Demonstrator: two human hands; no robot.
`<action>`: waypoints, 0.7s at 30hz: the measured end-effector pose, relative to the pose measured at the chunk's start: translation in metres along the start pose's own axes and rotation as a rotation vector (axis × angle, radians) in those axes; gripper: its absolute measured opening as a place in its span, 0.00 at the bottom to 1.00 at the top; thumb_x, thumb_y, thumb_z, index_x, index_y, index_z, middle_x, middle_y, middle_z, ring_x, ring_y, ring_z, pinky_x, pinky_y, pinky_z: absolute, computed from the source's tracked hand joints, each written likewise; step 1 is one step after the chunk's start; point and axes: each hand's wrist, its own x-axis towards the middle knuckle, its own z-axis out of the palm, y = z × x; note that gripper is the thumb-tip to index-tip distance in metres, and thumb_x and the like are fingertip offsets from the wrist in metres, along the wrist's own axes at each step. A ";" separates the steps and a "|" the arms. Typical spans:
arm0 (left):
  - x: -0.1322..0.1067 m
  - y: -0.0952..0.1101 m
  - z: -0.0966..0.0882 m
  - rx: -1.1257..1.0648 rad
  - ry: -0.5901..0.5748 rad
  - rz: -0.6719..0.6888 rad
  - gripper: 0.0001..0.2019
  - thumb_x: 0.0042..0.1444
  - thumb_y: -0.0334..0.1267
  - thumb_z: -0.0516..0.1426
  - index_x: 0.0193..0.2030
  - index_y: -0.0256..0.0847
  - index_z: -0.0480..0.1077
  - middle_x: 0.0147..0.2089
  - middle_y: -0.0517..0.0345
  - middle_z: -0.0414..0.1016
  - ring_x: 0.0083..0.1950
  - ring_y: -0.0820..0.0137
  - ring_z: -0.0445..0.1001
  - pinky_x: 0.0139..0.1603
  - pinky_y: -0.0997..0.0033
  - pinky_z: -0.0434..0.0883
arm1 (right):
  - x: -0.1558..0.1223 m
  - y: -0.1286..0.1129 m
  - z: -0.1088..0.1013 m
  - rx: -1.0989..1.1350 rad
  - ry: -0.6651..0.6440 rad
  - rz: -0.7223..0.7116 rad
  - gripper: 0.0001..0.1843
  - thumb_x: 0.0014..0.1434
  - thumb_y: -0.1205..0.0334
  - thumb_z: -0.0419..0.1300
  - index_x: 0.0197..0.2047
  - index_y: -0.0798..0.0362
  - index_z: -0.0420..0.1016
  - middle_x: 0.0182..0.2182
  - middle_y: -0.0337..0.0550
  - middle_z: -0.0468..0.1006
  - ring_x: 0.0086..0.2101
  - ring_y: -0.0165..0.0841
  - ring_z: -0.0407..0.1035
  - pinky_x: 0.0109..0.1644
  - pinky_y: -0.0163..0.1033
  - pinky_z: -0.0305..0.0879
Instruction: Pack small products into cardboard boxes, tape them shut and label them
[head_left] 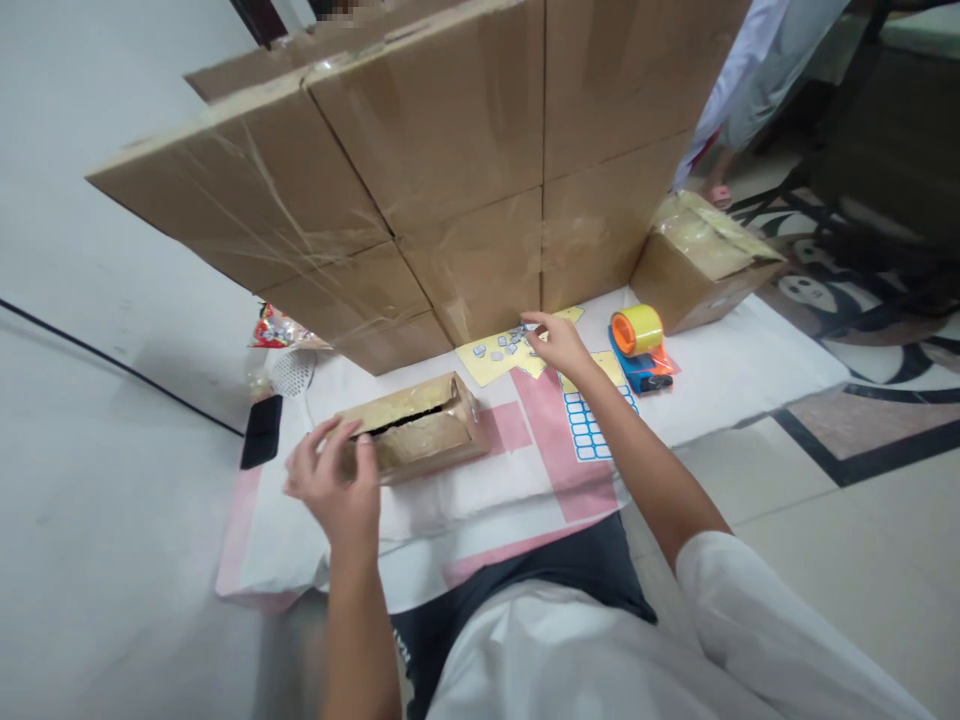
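My left hand [334, 478] grips the left end of a small cardboard box [431, 442], thumb on the near side and fingers over the top. A dark gap runs between the box's top flaps. Farther back, my right hand [559, 345] reaches to a yellow sheet [491, 372] with several small pale pieces [502, 348] scattered on it. Its fingertips are pinched together over the pieces; what they hold is too small to make out. Partly under my right forearm lies a white sheet with blue-outlined labels [589, 425].
Stacked, taped cardboard boxes [465, 190] wall off the table's back. On the right are a tape dispenser [637, 340] and another cardboard box [705, 265]. At left lie a black phone [262, 432], a white strainer [292, 372] and a colourful packet [274, 328]. A person's leg [780, 100] shows behind.
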 end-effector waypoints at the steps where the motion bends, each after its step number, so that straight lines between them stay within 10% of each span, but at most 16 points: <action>1: 0.001 -0.011 -0.002 0.025 0.039 -0.056 0.09 0.63 0.43 0.59 0.47 0.45 0.78 0.58 0.46 0.76 0.63 0.52 0.71 0.67 0.45 0.60 | -0.011 0.002 -0.001 -0.029 -0.012 -0.016 0.25 0.64 0.66 0.57 0.63 0.50 0.75 0.56 0.45 0.81 0.48 0.39 0.76 0.56 0.43 0.71; 7: -0.004 -0.061 -0.002 0.006 0.056 -0.250 0.16 0.61 0.44 0.60 0.52 0.40 0.76 0.58 0.41 0.73 0.65 0.49 0.68 0.70 0.41 0.61 | -0.042 0.023 0.003 -0.271 -0.063 0.035 0.23 0.66 0.69 0.51 0.59 0.54 0.79 0.47 0.53 0.83 0.51 0.47 0.69 0.56 0.50 0.66; 12: -0.019 -0.061 0.004 -0.021 0.038 -0.289 0.15 0.62 0.46 0.58 0.50 0.42 0.77 0.55 0.45 0.76 0.61 0.53 0.71 0.68 0.46 0.63 | -0.032 0.024 0.010 -0.347 -0.141 -0.036 0.21 0.65 0.73 0.51 0.44 0.52 0.86 0.51 0.56 0.81 0.51 0.51 0.64 0.52 0.52 0.62; 21: -0.025 -0.074 0.013 -0.183 -0.007 -0.387 0.17 0.61 0.48 0.58 0.49 0.39 0.77 0.51 0.48 0.78 0.56 0.57 0.74 0.64 0.53 0.68 | -0.018 0.006 0.018 -0.290 -0.021 -0.026 0.19 0.68 0.68 0.49 0.50 0.58 0.80 0.51 0.62 0.74 0.53 0.52 0.63 0.57 0.56 0.63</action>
